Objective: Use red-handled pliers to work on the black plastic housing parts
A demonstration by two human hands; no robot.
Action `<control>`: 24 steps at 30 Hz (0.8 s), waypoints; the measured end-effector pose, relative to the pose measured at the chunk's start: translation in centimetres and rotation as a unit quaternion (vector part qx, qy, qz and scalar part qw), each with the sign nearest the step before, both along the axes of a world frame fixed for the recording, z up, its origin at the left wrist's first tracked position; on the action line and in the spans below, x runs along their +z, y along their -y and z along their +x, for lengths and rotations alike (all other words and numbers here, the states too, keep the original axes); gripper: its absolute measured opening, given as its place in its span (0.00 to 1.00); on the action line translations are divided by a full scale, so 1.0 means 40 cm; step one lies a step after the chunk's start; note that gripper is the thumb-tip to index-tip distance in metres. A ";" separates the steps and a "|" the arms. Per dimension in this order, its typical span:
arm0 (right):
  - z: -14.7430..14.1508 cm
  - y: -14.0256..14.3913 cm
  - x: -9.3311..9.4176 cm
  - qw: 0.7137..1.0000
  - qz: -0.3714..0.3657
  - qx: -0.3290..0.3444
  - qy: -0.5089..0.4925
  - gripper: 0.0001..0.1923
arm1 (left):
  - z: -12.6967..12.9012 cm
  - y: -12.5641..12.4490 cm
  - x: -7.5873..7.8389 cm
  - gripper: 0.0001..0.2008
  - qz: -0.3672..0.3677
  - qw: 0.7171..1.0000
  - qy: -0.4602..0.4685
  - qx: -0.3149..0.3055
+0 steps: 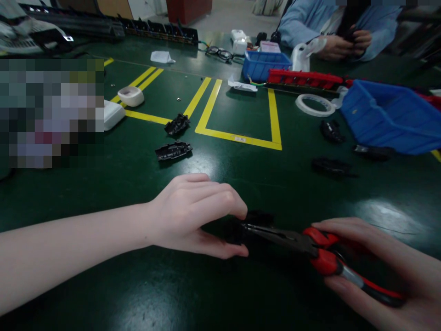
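Work on the dark part (234, 228) seems underway: it sits between the left hand's (193, 209) thumb and fingers, though shadow hides whether they grasp it. The right hand (409, 271) grips pliers (306, 246), tips at the part; completion can't be judged.

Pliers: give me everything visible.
The pliers have long, tapering, dark metal jaws that look nearly closed, and red grips, apparently plastic or rubber; the lower handle also shows grey and black. The right hand holds the handles. They lie roughly crosswise, tips pointing at the left hand, near a dark part by its fingers. Whether the tips grip it is unclear.
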State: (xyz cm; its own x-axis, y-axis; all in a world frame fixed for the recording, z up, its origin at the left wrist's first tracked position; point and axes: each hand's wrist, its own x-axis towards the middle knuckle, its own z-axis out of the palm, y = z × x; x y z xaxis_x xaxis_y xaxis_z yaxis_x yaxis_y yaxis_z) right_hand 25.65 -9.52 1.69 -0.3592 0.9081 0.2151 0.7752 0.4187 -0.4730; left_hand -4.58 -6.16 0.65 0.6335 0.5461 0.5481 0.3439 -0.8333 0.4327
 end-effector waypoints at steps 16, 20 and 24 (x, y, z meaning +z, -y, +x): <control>0.007 0.002 -0.005 0.999 -0.014 0.031 0.018 0.17 | 0.002 0.004 -0.003 0.15 -0.016 1.000 -0.012 0.018; 0.006 0.003 -0.008 0.999 -0.013 0.032 0.012 0.17 | 0.004 0.005 0.000 0.15 -0.013 1.000 -0.010 0.016; 0.006 0.004 -0.008 1.000 -0.006 0.027 0.012 0.17 | 0.006 0.004 0.003 0.14 -0.010 1.000 -0.011 0.016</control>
